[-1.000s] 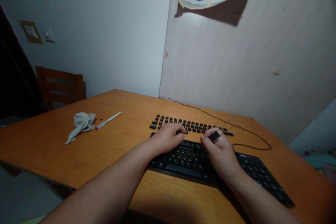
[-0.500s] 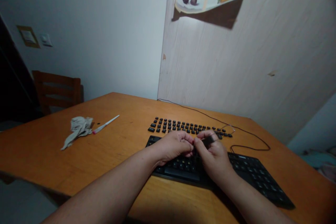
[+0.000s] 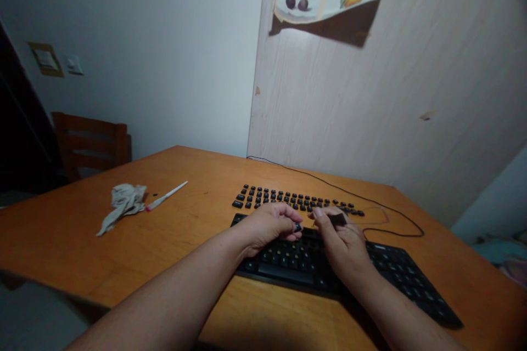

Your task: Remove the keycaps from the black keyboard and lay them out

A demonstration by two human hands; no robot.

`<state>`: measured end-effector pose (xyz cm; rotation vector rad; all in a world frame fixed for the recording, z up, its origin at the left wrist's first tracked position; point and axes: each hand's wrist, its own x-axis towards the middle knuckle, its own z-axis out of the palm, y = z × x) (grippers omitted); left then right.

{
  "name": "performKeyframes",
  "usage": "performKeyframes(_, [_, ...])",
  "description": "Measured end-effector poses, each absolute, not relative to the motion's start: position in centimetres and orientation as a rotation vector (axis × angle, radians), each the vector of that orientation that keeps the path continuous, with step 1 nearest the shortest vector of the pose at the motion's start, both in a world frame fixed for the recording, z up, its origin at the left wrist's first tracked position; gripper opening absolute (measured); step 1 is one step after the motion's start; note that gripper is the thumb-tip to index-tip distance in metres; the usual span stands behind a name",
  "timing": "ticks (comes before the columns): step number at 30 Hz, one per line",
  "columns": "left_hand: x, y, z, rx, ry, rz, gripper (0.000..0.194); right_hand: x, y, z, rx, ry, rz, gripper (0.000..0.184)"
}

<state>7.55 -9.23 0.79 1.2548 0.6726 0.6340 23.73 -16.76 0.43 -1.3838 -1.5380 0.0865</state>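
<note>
A small black keycap (image 3: 297,227) is pinched between the thumb and fingertips of my left hand (image 3: 272,230), above the left part of the black keyboard (image 3: 284,273). My right hand (image 3: 341,238) is closed around the dark handle of what looks like a wire keycap puller (image 3: 338,220). A thin wire loop sticks out from it to the right, past the hand. A small gap separates the fingertips of the two hands. Below them, the keyboard shows a bare patch of sockets and some keys in place. My hands and forearms hide part of it.
Behind the keyboard, loose keycaps (image 3: 284,197) lie in rows on the wooden table (image 3: 197,274). A black cable (image 3: 329,182) curves along the right. To the left lie a crumpled grey cloth (image 3: 125,200) and a white brush-like stick (image 3: 168,194). A chair (image 3: 90,140) stands beyond.
My hands have drawn slightly apart; the right has shifted a little right with the puller. The keycap in my left fingers now shows. The wire loop swung right.
</note>
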Motion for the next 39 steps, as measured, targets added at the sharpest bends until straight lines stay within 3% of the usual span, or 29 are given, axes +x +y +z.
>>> performKeyframes(12, [7.3, -8.7, 0.6, 1.190, 0.658, 0.646, 0.021, 24.2, -16.1, -0.3, -1.400, -1.552, 0.201, 0.027])
performKeyframes(25, [7.4, -8.3, 0.3, 1.204, 0.564, 0.686, 0.039, 23.4, -16.6, -0.4, -1.450, -1.602, 0.327, 0.015])
performKeyframes(39, [7.4, -8.7, 0.6, 1.247, 0.598, 0.696, 0.033, 23.4, -16.4, -0.2, -1.526, -1.748, 0.290, 0.014])
